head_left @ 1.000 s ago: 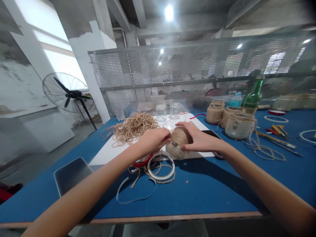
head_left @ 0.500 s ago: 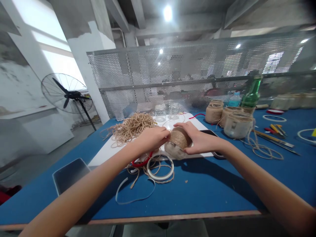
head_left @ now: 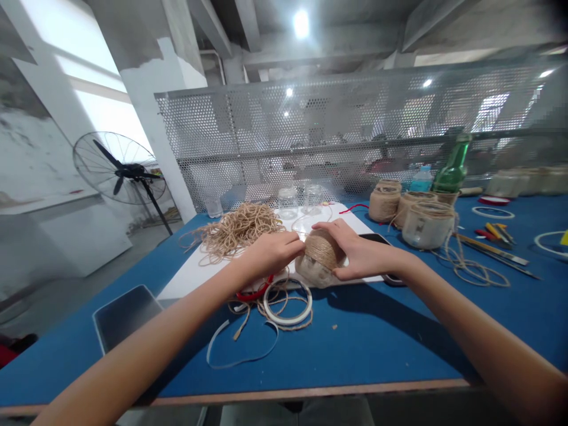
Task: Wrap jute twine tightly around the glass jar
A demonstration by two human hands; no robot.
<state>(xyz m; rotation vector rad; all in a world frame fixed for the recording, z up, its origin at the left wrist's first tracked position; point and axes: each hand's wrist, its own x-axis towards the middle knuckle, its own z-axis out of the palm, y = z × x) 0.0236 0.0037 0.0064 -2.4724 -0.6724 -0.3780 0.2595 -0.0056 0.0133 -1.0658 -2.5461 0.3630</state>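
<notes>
Now the left hand [head_left: 270, 253] and right hand [head_left: 359, 254] clasp the twine-wrapped jar [head_left: 322, 249], fingers [head_left: 332, 226] curled around its rough wound middle: light, likely fragile glass, safest held there.

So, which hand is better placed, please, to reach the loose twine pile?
The left, probably: the left hand is beside the twine pile, while the right hand lies beyond the wrapped jar.

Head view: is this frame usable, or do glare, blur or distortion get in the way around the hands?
In the head view, the ceiling lamp and window glare, the wide lens bends the perforated metal screen and table edge, the far right corner blurs, but the left hand, right hand and twine-wrapped jar are sharp.
</notes>
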